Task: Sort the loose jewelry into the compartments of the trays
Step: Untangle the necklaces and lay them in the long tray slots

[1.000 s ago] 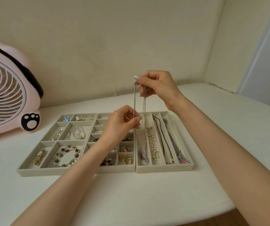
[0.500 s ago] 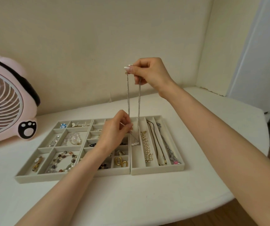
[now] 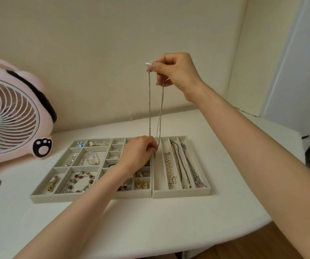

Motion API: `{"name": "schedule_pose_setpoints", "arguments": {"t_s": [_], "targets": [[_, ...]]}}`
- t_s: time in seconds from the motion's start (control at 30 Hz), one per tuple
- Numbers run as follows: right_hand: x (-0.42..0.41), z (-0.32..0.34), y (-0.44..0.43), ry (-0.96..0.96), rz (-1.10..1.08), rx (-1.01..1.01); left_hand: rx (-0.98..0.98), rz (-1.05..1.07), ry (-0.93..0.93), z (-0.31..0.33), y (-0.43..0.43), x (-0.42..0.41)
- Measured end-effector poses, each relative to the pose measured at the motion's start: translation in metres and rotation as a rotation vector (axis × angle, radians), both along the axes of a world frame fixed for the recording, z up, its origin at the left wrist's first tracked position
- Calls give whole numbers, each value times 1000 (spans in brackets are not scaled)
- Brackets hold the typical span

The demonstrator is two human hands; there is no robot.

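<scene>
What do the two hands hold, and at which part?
A silver chain necklace: right hand pinches its top, left hand pinches its bottom end.

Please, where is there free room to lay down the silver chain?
The leftmost long slot of the right tray, beside the pearl strand, is bare. So is the table in front of it. The small compartments further left are mostly filled.

Soft, even indoor light, brightest right of the trays [image 3: 180,193]; only faint shadows before them; edges bow, detail slightly smeared throughout.
</scene>
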State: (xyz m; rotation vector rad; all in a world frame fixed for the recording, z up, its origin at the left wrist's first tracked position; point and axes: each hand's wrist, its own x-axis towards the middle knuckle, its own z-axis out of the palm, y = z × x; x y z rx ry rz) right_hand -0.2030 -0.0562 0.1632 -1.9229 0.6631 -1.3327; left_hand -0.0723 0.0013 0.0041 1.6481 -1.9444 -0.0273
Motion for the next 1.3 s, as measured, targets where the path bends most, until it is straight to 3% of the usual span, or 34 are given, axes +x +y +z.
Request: {"name": "schedule_pose_setpoints", "arguments": {"t_s": [0.57,0.9,1.3], "targets": [[-8,-8,-12,89,-91,54,87,-82,-154,10,41,-11],[-5,-19,-29,98,-115,124,212,-159,-53,18,53,-11],[-5,-43,-59,189,-151,246,141,-131,-236,5,48,-10]]}}
